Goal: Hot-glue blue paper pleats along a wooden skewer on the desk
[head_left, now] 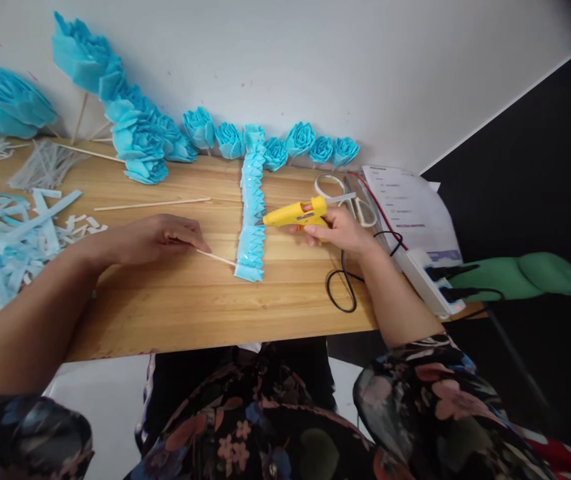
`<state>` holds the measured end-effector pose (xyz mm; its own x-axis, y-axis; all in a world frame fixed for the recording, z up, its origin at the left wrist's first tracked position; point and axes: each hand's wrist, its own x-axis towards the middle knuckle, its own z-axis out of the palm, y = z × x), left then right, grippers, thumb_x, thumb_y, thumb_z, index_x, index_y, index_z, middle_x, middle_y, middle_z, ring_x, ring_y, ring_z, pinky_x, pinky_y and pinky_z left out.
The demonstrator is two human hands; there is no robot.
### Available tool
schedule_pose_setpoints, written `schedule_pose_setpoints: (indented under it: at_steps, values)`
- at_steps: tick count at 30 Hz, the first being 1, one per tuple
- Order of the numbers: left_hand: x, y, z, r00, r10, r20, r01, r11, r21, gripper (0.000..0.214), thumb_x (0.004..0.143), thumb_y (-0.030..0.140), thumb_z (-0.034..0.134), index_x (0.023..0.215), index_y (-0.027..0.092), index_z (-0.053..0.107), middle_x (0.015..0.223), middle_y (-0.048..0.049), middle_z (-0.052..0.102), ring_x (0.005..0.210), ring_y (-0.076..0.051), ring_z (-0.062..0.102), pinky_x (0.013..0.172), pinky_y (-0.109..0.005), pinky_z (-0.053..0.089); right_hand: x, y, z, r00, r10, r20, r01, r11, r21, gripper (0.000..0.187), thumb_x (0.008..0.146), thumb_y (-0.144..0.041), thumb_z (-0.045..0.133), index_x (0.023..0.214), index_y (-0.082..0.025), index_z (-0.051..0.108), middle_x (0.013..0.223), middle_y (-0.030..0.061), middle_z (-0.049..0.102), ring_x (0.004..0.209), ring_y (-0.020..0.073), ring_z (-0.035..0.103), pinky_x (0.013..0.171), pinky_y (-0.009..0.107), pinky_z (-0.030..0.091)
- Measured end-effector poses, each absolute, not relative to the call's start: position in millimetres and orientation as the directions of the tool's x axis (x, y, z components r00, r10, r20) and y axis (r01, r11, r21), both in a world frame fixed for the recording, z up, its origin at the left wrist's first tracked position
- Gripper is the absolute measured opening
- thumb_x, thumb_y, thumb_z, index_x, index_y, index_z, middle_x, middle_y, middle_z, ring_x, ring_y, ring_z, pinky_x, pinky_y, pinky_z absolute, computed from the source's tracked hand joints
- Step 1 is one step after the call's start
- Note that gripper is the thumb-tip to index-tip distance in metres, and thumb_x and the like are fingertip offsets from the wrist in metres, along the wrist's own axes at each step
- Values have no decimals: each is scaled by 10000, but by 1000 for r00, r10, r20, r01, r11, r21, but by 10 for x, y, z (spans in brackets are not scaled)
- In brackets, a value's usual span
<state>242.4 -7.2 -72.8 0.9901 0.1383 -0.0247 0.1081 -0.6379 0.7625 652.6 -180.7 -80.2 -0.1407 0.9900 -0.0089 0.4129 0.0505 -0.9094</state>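
Note:
My left hand (173,235) pinches one end of a thin wooden stick (219,258). The stick's other end meets the lower part of a long pleated blue strip (251,213), which lies lengthwise from the row of flowers toward me. In my right hand (340,230) is a yellow glue gun (298,214), gripped by its handle. Its nozzle points left and is over or touching the strip near its middle. A glue stick pokes out of the gun's back end.
Blue flowers (300,139) line the wall. Blue scraps (10,247) pile at left, beside clear thin sticks (45,165). Another wooden stick (153,204) lies behind my left hand. Scissors (364,212), a tape roll (329,185), a black cord (341,293), paper (413,207) and a power strip (428,283) sit at right.

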Motion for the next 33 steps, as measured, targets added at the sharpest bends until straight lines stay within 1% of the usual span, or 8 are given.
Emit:
schedule_pose_setpoints:
  at_steps: [2,4,9,15,22,27,31,33]
  values:
    - [2427,-74,-723,990,141,-32,115,-631,768,363,1253,380,580,1235,199,895,1203,-120,872,1075,-212,797,960,-312,589,6523,-1803,-807,-144,989,-34,426,30,-904,557,952,-683,892,1141,-165,809,1057,117,879,612,124,641,541,269,478]
    - [2431,-79,-715,990,138,-40,119,-627,770,378,1258,406,580,1239,197,894,1206,-124,871,1080,-215,791,963,-317,588,6509,-1804,-811,-148,988,-53,442,18,-897,566,959,-679,883,1171,-159,811,1020,109,869,619,129,649,554,273,481]
    - [2440,-97,-696,988,148,-51,133,-625,769,406,1261,434,566,1240,200,897,1202,-124,866,1079,-224,783,979,-330,586,6484,-1809,-808,-164,984,-76,524,21,-851,541,1011,-681,827,1141,-156,835,767,50,785,615,161,653,588,294,479]
    - [2436,-95,-696,987,154,-43,132,-640,757,382,1244,360,554,1228,192,897,1201,-121,869,1074,-213,790,975,-314,588,6481,-1798,-815,-172,980,-98,542,11,-840,517,1022,-684,797,1064,-170,820,814,78,824,630,159,661,604,292,484]
    - [2443,-95,-694,987,155,-46,137,-644,752,399,1255,414,568,1232,192,899,1200,-124,871,1079,-216,799,991,-307,590,6471,-1793,-799,-180,979,-100,541,13,-841,473,1016,-651,789,959,-182,799,740,52,775,625,153,643,608,283,484]
    - [2442,-100,-703,983,171,-61,158,-646,747,363,1228,360,574,1251,199,900,1213,-120,873,1098,-227,791,1007,-314,590,6436,-1798,-780,-161,981,-106,542,-2,-840,451,996,-642,810,973,-191,807,718,35,762,613,157,636,613,294,503]
    - [2437,-98,-708,981,179,-74,174,-653,737,350,1207,381,595,1247,220,903,1220,-105,876,1098,-248,787,1003,-326,604,6430,-1797,-797,-141,985,-104,546,-10,-838,485,971,-676,829,1014,-193,817,683,13,737,608,161,641,617,300,505]
    - [2435,-96,-711,980,182,-77,179,-656,733,373,1216,398,577,1269,218,900,1227,-103,874,1106,-245,788,1004,-322,606,6444,-1798,-807,-129,987,-91,529,-9,-848,515,959,-697,845,1047,-190,816,743,31,775,609,160,646,619,306,504]
